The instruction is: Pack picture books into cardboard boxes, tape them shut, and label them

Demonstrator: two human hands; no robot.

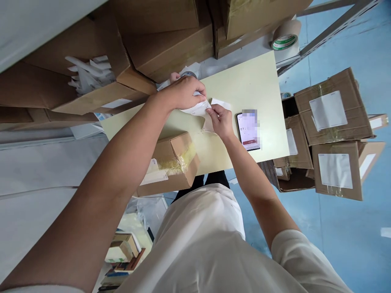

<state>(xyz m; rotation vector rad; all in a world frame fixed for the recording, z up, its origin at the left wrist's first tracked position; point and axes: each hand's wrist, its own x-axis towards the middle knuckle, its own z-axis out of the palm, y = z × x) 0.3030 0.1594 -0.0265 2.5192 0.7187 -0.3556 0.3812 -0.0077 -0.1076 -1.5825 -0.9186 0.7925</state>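
A white printed paper label (195, 109) is held between my two hands above the pale yellow table (256, 85). My left hand (185, 92) curls over its far end, with fingertips pressed on the paper. Thumb and fingers of my right hand (222, 120) pinch its near right corner. A light brown piece of paper (208, 123) shows just below the label, partly hidden by my right hand. To the left, a taped cardboard box (186, 156) with a white label sits at the table's near edge. Right of my right hand lies a phone (249, 132) with its screen lit.
Large cardboard boxes (171, 44) line the far side, one holding white plastic-like pieces (91, 75). A tape roll (286, 36) stands at the far right. Labelled cartons (334, 169) are stacked on the blue floor beyond the table's right edge. A metal frame (330, 30) rises behind.
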